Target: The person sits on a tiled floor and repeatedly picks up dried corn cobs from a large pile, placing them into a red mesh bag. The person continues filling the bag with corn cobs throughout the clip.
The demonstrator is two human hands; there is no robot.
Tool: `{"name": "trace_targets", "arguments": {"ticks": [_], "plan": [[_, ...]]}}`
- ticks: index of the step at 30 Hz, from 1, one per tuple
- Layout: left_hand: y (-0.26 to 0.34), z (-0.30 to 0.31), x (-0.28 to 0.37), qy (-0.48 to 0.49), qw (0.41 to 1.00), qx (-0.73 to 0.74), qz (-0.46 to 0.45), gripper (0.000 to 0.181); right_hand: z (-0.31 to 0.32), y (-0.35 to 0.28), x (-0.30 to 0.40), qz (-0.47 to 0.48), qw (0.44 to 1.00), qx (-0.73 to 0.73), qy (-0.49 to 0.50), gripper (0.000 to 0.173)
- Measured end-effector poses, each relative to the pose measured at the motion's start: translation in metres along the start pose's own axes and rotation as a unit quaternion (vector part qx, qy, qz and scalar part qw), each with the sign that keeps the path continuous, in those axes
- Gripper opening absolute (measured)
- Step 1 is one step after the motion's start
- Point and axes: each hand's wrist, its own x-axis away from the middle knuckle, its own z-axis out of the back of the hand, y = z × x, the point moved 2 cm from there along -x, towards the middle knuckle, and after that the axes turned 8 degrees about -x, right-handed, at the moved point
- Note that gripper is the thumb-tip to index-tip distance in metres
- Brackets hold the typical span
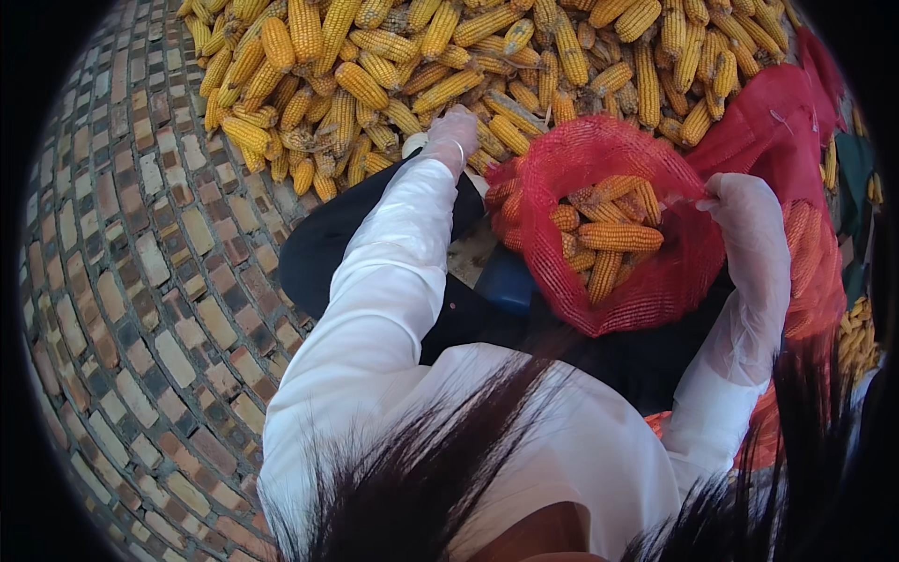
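My left hand (455, 133), in a clear plastic glove, reaches to the near edge of a heap of yellow corn cobs (358, 84). Its fingers are turned away from me, so I cannot see whether a cob is in them. With my right hand (730, 197), also gloved in clear plastic, I pinch the right side of the rim of a red mesh sack (604, 133). The mouth of the sack gapes upward between my legs. Inside it lie several loose corn cobs (620, 237), and more show through the mesh on its left side.
A second red mesh sack (786, 119) holding cobs stands at my right. Brick paving (154, 281) spreads out on the left. Part of a blue object (509, 281) shows beneath the open sack. More corn (858, 330) lies at the far right edge. Strands of dark hair hang across the lower view.
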Motion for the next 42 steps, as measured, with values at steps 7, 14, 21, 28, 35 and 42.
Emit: {"name": "trace_targets", "arguments": {"ticks": [7,14,21,28,35,42], "plan": [[-0.016,-0.050,-0.048,-0.008,0.958,0.238,0.162,0.072,0.001,-0.006,-0.011,0.163,0.986,0.038,0.025,0.014],[-0.025,-0.053,-0.073,-0.033,0.956,0.223,0.187,0.088,-0.001,-0.012,-0.005,0.222,0.970,0.084,0.059,0.018],[-0.023,-0.036,-0.047,-0.044,0.982,0.170,0.075,0.081,0.005,-0.005,-0.010,0.252,0.942,0.219,0.022,0.019],[0.012,0.048,0.029,0.133,0.980,0.146,0.031,0.066,0.014,0.004,-0.001,0.282,0.933,0.217,0.058,0.015],[-0.022,0.113,0.094,0.257,0.919,0.281,0.104,0.061,-0.001,0.009,0.022,0.175,0.974,-0.137,-0.050,0.008],[-0.031,0.166,0.192,0.372,0.709,0.598,0.050,0.056,-0.007,0.007,0.049,0.168,0.945,-0.268,-0.078,0.008]]}}
